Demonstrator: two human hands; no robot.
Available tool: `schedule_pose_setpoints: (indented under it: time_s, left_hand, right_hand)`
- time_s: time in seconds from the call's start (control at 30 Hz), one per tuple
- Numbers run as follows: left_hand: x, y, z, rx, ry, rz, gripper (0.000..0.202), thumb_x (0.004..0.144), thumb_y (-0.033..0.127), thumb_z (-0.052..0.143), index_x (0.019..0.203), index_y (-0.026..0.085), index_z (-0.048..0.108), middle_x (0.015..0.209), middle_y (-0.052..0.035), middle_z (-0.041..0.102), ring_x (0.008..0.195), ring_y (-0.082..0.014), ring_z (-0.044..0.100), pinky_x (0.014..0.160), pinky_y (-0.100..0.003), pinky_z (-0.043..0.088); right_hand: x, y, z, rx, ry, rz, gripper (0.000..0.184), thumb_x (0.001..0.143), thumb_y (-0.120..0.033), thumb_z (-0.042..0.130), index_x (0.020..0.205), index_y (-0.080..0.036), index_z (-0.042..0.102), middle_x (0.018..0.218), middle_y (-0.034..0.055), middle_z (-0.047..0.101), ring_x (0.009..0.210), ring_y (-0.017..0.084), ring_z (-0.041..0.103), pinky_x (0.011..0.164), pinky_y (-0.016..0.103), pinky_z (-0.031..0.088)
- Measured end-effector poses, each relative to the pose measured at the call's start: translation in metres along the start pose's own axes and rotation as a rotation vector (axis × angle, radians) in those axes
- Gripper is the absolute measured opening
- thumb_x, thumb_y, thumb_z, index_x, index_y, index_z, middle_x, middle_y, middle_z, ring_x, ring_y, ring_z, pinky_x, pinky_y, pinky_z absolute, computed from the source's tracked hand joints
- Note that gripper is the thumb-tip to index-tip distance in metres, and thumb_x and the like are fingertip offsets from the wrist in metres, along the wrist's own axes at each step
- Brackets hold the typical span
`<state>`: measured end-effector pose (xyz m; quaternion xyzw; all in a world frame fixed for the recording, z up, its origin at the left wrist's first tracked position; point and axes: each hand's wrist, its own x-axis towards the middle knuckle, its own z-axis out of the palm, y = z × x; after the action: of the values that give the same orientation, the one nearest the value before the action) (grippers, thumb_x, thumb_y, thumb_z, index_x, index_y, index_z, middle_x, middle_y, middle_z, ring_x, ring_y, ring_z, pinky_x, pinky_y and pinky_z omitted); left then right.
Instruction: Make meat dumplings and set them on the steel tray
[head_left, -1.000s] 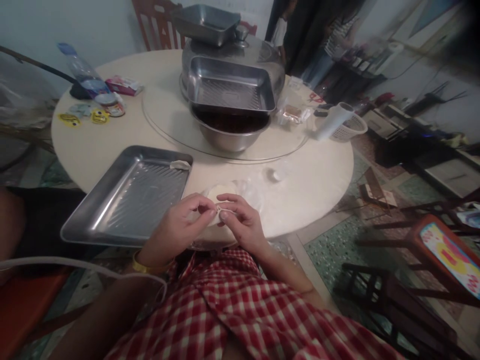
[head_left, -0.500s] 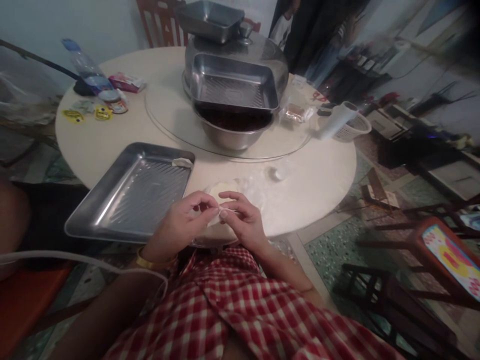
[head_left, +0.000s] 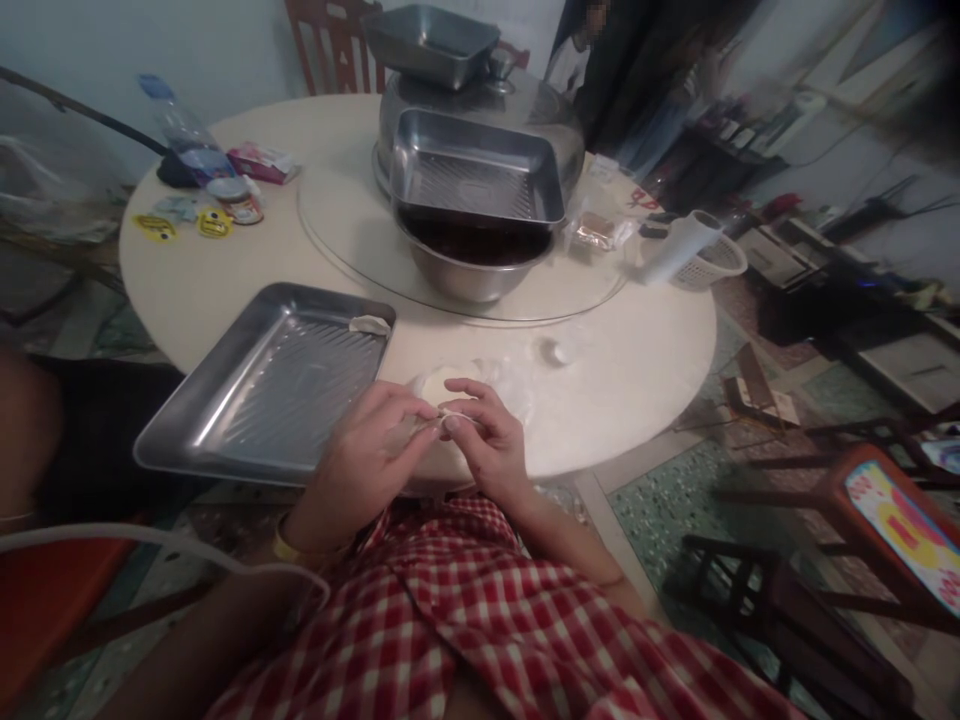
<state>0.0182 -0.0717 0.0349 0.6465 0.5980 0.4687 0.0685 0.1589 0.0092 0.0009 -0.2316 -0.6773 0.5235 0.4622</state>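
My left hand (head_left: 371, 455) and my right hand (head_left: 486, 440) meet at the near edge of the round table (head_left: 225, 270). Both pinch a small pale dumpling wrapper (head_left: 437, 421) between thumb and fingers. Just behind my hands a stack of round wrappers (head_left: 442, 381) lies on clear plastic. Left of my hands sits a steel tray (head_left: 270, 385) with one folded dumpling (head_left: 370, 324) in its far right corner.
A steel bowl of dark filling (head_left: 471, 255) stands on the glass turntable, with a square steel pan (head_left: 475, 170) resting on it and a domed lid behind. A water bottle (head_left: 184, 135), packets and a white basket (head_left: 712, 260) ring the table. Chairs stand to the right.
My hands kept pinching the wrapper and shifted slightly; the left hand has closed in over it. The view moved a little to the left.
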Motion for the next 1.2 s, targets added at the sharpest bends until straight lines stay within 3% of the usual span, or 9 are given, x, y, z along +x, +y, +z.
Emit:
schedule_pose_setpoints:
  time_s: [0.27, 0.43, 0.7, 0.8, 0.93, 1.07, 1.2]
  left_hand:
    - [0.001, 0.000, -0.001, 0.063, -0.054, 0.048, 0.002, 0.088, 0.018, 0.058, 0.086, 0.018, 0.057, 0.090, -0.0041, 0.056, 0.091, -0.0183, 0.056, 0.083, -0.033, 0.045]
    - [0.003, 0.001, -0.001, 0.066, 0.011, 0.048, 0.008, 0.089, 0.013, 0.055, 0.083, 0.018, 0.054, 0.088, -0.0033, 0.056, 0.090, -0.0165, 0.056, 0.083, -0.030, 0.045]
    - [-0.003, 0.000, -0.005, -0.119, -0.034, -0.022, 0.009, 0.091, 0.016, 0.051, 0.087, 0.020, 0.058, 0.092, -0.0024, 0.060, 0.091, -0.0147, 0.059, 0.086, -0.028, 0.047]
    - [-0.004, -0.004, -0.006, -0.123, -0.015, -0.117, 0.007, 0.091, 0.021, 0.054, 0.090, 0.021, 0.060, 0.093, -0.0019, 0.062, 0.091, -0.0151, 0.059, 0.086, -0.028, 0.047]
    - [-0.002, -0.008, -0.009, -0.137, -0.109, -0.233, 0.012, 0.089, 0.028, 0.056, 0.092, 0.021, 0.065, 0.092, -0.0018, 0.065, 0.086, -0.0155, 0.061, 0.081, -0.028, 0.049]
    - [0.001, -0.007, -0.011, -0.130, -0.157, -0.268, 0.014, 0.088, 0.029, 0.056, 0.083, 0.021, 0.066, 0.086, -0.0015, 0.067, 0.079, -0.0156, 0.061, 0.075, -0.027, 0.050]
    - [0.001, -0.004, -0.012, -0.120, -0.157, -0.242, 0.013, 0.088, 0.027, 0.056, 0.081, 0.021, 0.065, 0.085, -0.0012, 0.067, 0.078, -0.0149, 0.061, 0.072, -0.025, 0.049]
  right_hand:
    - [-0.003, 0.000, -0.001, -0.081, 0.008, -0.094, 0.011, 0.087, -0.029, 0.065, 0.093, -0.026, 0.073, 0.113, 0.0065, 0.065, 0.092, 0.014, 0.066, 0.072, 0.026, 0.058]
    - [-0.004, 0.001, -0.002, -0.011, -0.064, -0.007, 0.014, 0.086, -0.032, 0.066, 0.098, -0.027, 0.072, 0.118, 0.0072, 0.063, 0.102, 0.017, 0.064, 0.068, 0.025, 0.060]
    - [-0.003, -0.002, -0.003, 0.011, -0.045, 0.036, 0.010, 0.084, -0.033, 0.068, 0.087, -0.024, 0.072, 0.113, 0.0075, 0.065, 0.110, 0.019, 0.061, 0.070, 0.026, 0.058]
    - [-0.003, -0.005, -0.004, 0.008, -0.041, 0.040, 0.011, 0.086, -0.033, 0.065, 0.084, -0.023, 0.070, 0.112, 0.0078, 0.065, 0.110, 0.019, 0.061, 0.071, 0.027, 0.056]
    - [-0.004, -0.005, -0.003, 0.000, -0.024, 0.021, 0.012, 0.087, -0.033, 0.062, 0.084, -0.023, 0.068, 0.111, 0.0079, 0.065, 0.110, 0.019, 0.060, 0.072, 0.027, 0.056]
    - [-0.005, -0.002, -0.003, -0.008, -0.037, 0.043, 0.014, 0.087, -0.035, 0.062, 0.093, -0.024, 0.068, 0.117, 0.0079, 0.063, 0.108, 0.018, 0.062, 0.069, 0.028, 0.057]
    - [-0.005, -0.002, -0.003, -0.061, -0.068, 0.012, 0.016, 0.087, -0.036, 0.064, 0.098, -0.025, 0.069, 0.119, 0.0073, 0.063, 0.110, 0.018, 0.061, 0.083, 0.032, 0.057]
